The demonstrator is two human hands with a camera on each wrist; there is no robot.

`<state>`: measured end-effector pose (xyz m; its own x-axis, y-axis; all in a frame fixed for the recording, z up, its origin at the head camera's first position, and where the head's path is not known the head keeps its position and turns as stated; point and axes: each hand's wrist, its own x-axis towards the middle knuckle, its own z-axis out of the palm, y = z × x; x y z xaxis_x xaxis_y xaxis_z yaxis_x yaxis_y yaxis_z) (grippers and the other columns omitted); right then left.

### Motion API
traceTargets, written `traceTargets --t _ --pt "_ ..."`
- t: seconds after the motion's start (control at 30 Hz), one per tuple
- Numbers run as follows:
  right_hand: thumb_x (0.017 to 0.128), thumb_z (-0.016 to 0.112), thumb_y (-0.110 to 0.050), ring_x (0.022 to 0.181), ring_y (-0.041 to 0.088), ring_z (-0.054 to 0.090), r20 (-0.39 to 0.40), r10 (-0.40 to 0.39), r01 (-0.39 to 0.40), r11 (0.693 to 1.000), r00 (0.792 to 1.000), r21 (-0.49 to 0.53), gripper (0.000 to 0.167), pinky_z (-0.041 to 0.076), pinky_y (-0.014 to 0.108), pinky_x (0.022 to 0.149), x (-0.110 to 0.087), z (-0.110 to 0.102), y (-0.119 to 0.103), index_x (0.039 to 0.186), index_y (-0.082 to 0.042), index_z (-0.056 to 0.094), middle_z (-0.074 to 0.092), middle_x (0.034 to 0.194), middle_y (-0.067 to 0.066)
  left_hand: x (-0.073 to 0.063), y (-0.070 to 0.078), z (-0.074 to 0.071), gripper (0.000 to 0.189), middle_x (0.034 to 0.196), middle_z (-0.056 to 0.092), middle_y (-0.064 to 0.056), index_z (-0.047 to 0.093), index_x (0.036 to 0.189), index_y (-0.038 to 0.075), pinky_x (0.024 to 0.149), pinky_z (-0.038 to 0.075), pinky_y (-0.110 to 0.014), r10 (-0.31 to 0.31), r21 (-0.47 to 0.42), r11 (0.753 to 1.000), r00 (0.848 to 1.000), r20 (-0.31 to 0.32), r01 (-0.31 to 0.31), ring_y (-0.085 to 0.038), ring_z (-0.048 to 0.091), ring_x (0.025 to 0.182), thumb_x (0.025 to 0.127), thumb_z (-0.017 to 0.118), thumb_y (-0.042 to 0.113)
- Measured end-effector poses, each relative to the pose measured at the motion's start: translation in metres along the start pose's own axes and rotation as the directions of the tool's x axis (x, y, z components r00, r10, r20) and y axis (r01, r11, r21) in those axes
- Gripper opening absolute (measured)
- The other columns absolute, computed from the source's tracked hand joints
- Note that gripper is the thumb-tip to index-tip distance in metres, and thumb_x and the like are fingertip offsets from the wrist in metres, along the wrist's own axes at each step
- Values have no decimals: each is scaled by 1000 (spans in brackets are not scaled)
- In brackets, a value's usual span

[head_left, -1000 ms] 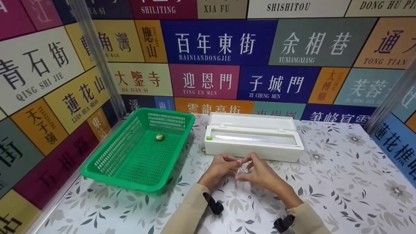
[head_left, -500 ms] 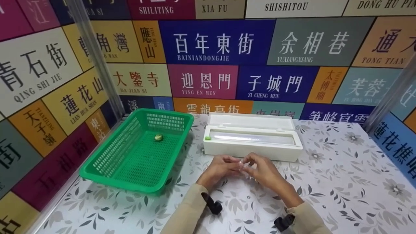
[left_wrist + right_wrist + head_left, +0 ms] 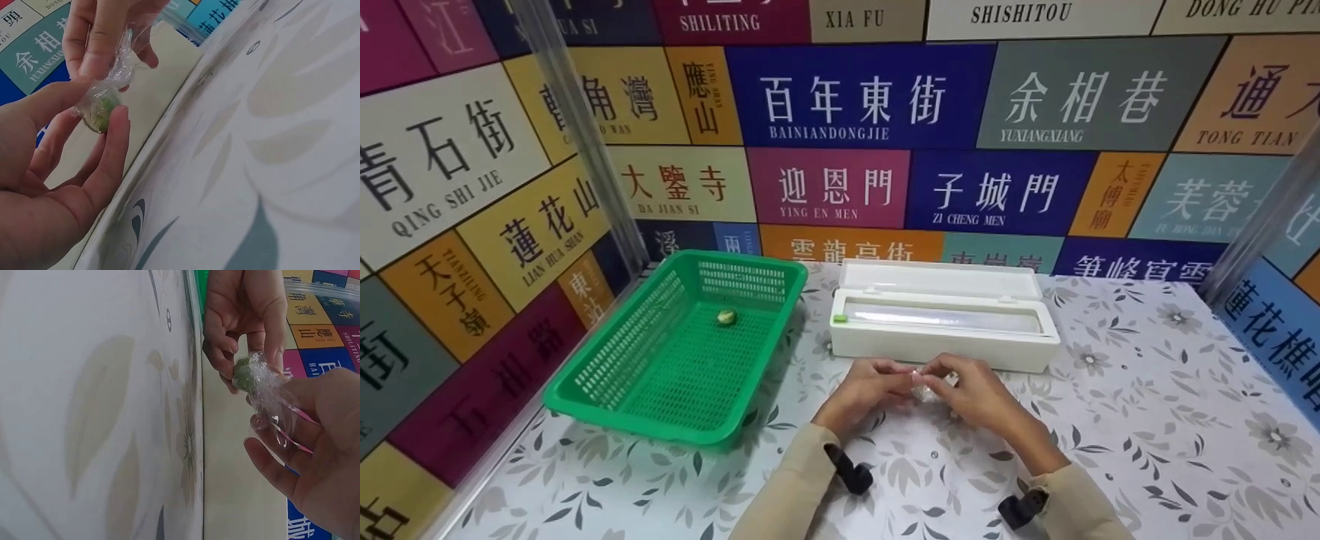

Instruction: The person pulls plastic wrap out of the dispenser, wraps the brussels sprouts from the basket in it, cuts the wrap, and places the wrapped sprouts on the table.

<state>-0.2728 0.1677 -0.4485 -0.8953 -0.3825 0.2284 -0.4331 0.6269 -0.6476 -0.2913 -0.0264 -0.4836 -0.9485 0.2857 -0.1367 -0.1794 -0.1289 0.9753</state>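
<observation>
A small green round vegetable (image 3: 103, 114), its exact kind unclear through the plastic, sits wrapped in crinkled cling film (image 3: 269, 391). My left hand (image 3: 866, 390) holds the wrapped piece between thumb and fingertips, as the left wrist view shows. Close against it, my right hand (image 3: 979, 394) pinches the bunched loose end of the film. Both hands are above the table just in front of a white cling film box (image 3: 945, 352). From the head view the vegetable is mostly hidden by the fingers.
Left of the hands stands a green perforated basket (image 3: 660, 426) with one small pale-green round piece (image 3: 726, 318) inside. The box's lid (image 3: 945, 279) is up, and a film roll (image 3: 937, 315) lies in it. Patterned walls enclose the table behind and at the sides.
The right fingers have shifted around the film, from holding a visible clear bunch to pinching its end. Less film shows from above now. The left hand stays nearly in place.
</observation>
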Motion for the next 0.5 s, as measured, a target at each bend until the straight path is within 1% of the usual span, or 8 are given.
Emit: traceTargets --t 0.07,0.13,0.17,0.23,0.3,0.43,0.5 --pt "93 71 -25 99 25 67 41 -24 24 1000 999 1 20 56 36 82 -1 -2 2 111 -16 70 73 111 4 1 -1 0 25 96 73 -10 71 107 -6 73 64 -34 5 -8 1000 1000 -7 -5 -16 71 70 87 75 8" --pt "88 76 -22 109 30 65 73 -41 42 999 997 -11 31 55 45 91 -3 -2 2 118 -15 68 71 118 7 1 -1 -1 22 94 73 -9 71 104 -7 70 64 -33 10 -27 1000 1000 -5 -10 -16 70 68 87 73 7" --pt "85 79 -20 114 32 64 79 -50 52 998 996 -23 37 54 50 96 -3 -2 2 119 -15 67 70 120 7 1 -2 -2 21 93 73 -8 71 103 -7 70 64 -32 14 -29 999 1000 -3 -14 -16 70 67 88 73 7" --pt "82 81 -17 117 33 63 87 -60 63 998 994 -31 43 51 53 100 -3 -2 2 121 -15 65 69 122 7 0 -2 -2 20 90 73 -7 71 102 -7 69 64 -32 18 -32 999 1000 3 -18 -16 70 67 88 73 8" --pt "82 81 -15 116 33 63 79 -64 66 998 995 -22 40 51 54 100 -3 -3 3 119 -15 67 70 120 6 -1 -1 -2 20 90 74 -8 71 103 -7 71 64 -34 15 -34 999 1000 18 -15 -17 71 69 89 72 7" --pt "87 77 -14 111 32 66 46 -72 72 997 996 -8 22 51 55 98 -2 -4 7 108 -16 71 73 112 5 -1 -2 -2 24 94 75 -9 71 110 -6 76 64 -36 7 -28 1000 999 53 -6 -20 73 76 88 72 5" --pt "88 76 -16 109 31 67 38 -71 71 997 997 -5 15 52 55 97 -1 -5 8 103 -17 73 75 109 4 -1 -3 -2 26 96 75 -10 70 111 -6 77 64 -36 6 -19 1000 998 60 -5 -20 73 77 87 72 4"
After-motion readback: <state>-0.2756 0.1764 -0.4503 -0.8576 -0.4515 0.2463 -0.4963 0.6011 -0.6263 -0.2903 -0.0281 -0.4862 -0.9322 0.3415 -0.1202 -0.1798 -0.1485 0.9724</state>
